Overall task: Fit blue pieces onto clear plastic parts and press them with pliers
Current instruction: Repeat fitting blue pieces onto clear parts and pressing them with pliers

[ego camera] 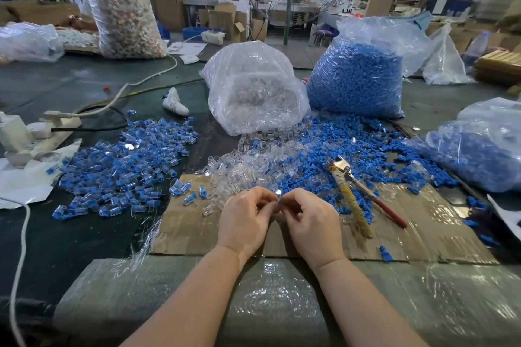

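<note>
My left hand [244, 220] and my right hand [310, 222] meet fingertip to fingertip above a sheet of cardboard [423, 234]. Between them my left fingers pinch a small clear plastic part [278, 192], and my right fingers pinch a blue piece [279, 202] against it; both are mostly hidden by the fingers. Pliers [351, 191] with yellow and red handles lie on the cardboard to the right, untouched. Loose clear parts [239, 169] are heaped just beyond my hands, with loose blue pieces [338, 146] to their right.
A pile of fitted blue-and-clear parts [124, 166] spreads at the left. Behind stand a bag of clear parts [253, 87] and a bag of blue pieces [358, 79]; another blue bag [479, 149] lies at the right. A power strip [42, 135] with cables sits far left.
</note>
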The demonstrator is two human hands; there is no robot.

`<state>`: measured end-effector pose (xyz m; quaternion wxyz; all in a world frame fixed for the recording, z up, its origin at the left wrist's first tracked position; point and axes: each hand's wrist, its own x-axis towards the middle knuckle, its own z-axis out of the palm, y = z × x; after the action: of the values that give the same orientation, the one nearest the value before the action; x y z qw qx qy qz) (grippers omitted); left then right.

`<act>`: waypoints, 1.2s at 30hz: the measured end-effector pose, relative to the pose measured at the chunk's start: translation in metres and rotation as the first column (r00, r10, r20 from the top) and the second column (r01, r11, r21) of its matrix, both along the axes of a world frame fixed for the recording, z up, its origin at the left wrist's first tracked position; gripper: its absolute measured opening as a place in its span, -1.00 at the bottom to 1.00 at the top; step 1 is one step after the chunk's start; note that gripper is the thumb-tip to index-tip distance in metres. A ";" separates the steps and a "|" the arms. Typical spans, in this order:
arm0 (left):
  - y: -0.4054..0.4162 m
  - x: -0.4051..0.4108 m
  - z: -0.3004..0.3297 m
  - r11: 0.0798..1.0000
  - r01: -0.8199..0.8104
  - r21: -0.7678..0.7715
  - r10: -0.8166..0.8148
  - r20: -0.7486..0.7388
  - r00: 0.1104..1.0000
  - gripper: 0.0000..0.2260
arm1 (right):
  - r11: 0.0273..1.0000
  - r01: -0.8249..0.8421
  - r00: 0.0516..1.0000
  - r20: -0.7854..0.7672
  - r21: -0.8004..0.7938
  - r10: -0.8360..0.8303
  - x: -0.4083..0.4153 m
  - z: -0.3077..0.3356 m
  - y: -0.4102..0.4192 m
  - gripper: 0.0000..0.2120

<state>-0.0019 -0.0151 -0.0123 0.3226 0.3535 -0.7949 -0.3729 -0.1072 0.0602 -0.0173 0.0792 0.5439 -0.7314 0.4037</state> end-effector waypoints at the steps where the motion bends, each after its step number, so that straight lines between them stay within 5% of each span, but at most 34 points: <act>1: 0.000 0.000 0.000 1.000 0.000 -0.010 0.001 0.004 1.000 -0.90 | 1.000 -0.007 1.000 0.015 -0.004 0.007 0.000 0.000 0.000 -0.94; 15: 0.000 0.001 0.002 0.999 -0.041 -0.003 0.041 -0.003 0.999 -0.87 | 0.994 -0.103 0.994 0.046 -0.022 0.104 0.004 0.010 0.003 -0.74; 29: -0.003 -0.001 -0.001 0.997 -0.050 0.066 0.054 -0.063 0.997 -0.87 | 0.997 -0.079 0.996 -0.030 -0.014 0.079 0.002 0.006 0.001 -0.83; 36: -0.006 -0.003 0.005 0.992 -0.070 0.109 0.079 -0.085 0.993 -0.81 | 0.984 0.179 0.977 -0.116 -0.009 -0.179 -0.010 0.017 0.003 -0.81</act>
<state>-0.0048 -0.0209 -0.0072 0.3524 0.3825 -0.7450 -0.4178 -0.1172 0.0631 -0.0004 0.1573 0.4983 -0.7718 0.3622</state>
